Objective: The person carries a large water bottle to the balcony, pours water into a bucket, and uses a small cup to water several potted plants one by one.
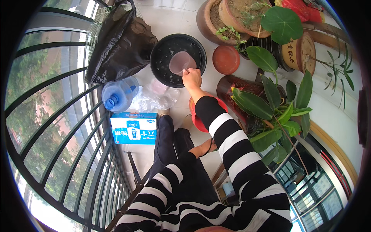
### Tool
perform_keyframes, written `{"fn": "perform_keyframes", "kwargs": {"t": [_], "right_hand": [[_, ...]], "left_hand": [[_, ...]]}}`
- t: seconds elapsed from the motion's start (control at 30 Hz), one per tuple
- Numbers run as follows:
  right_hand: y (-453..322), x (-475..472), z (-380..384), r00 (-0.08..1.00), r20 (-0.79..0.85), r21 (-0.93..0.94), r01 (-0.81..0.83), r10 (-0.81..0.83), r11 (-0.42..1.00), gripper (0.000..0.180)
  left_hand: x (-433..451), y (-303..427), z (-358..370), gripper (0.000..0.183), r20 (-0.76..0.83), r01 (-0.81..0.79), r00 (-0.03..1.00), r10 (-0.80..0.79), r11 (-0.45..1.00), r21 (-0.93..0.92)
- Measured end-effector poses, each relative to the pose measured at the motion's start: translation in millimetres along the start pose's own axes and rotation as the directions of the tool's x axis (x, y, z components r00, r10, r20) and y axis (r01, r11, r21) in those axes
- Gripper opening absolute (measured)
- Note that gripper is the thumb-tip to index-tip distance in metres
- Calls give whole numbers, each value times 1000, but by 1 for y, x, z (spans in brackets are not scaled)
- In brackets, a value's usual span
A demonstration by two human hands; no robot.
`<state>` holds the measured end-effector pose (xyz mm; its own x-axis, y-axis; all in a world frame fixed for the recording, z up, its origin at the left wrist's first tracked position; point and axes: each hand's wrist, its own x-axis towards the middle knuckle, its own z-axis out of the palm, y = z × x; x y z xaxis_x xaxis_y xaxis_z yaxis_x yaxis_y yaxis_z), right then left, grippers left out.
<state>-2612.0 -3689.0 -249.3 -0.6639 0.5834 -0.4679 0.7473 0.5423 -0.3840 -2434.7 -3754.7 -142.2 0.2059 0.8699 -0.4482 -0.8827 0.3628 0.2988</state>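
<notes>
My right hand (192,78) grips a translucent pinkish plastic scoop or cup (180,62) by its near side. It is held over a round black basin (154,62), whose dark inside shows scattered pale flecks. Below my right forearm, a red plastic bucket or pot (200,123) is partly covered by the striped sleeve. Beside my right knee is my left hand (204,147), with a dark band or cord at the wrist. Its fingers are largely hidden behind the right sleeve, so whether they hold something cannot be seen. A terracotta saucer (226,59) lies right of the basin.
To the left stand a black plastic bag (121,43), a blue water jug (118,95), a crumpled clear bag (162,100) and a blue-white carton (134,128) along the railing (58,116). Clay pots (206,21) and a leafy potted plant (278,127) crowd the right.
</notes>
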Motion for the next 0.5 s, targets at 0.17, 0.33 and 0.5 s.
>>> {"fn": "perform_keyframes", "kwargs": {"t": [0.17,0.33,0.5], "right_hand": [[5,20,33,997,32,-207,71,-65,976,20],[16,32,62,981,-2,-364,182,-196,913,16],[24,41,87,981,10,-173,193,-194,966,19]], "left_hand": [[-4,6,-22,55,62,-14,998,14,1000,-5],[-7,4,-38,54,94,-15,995,15,1000,0],[-8,4,-45,54,114,-12,993,11,1000,11]]}}
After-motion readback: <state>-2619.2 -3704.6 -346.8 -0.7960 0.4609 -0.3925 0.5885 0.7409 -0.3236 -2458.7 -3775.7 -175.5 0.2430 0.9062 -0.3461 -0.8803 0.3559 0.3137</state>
